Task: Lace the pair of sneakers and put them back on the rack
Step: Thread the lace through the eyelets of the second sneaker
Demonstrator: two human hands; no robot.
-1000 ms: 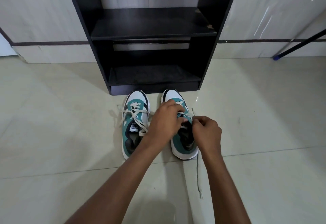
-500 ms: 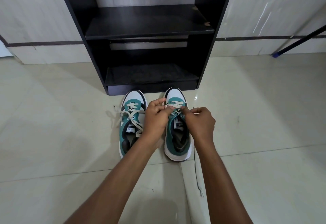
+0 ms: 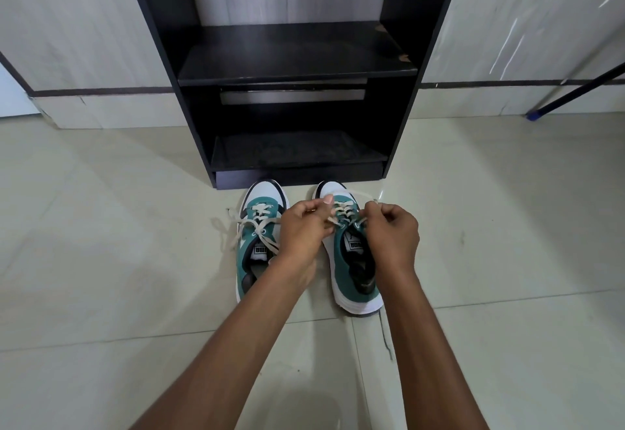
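Note:
Two teal and white sneakers stand side by side on the floor, toes toward the rack. The left sneaker (image 3: 254,250) has cream laces hanging loose over its left side. Over the right sneaker (image 3: 351,270) my left hand (image 3: 304,230) pinches the cream lace (image 3: 342,213) on its left side, and my right hand (image 3: 394,233) pinches the lace end on its right side. A thin strand trails on the floor (image 3: 385,335) behind the right shoe's heel. The black shoe rack (image 3: 399,145) stands just beyond the toes.
The rack has an upper shelf (image 3: 294,57) and a lower shelf (image 3: 294,150), both without shoes. Pale tiled floor (image 3: 118,260) surrounds the shoes. A dark pole with a blue tip (image 3: 534,114) leans at the right wall. White wall panels flank the rack.
Both hands moved forward from the tongue area to the front eyelets of the right sneaker, pulling the lace ends apart. The view shifted closer to the rack.

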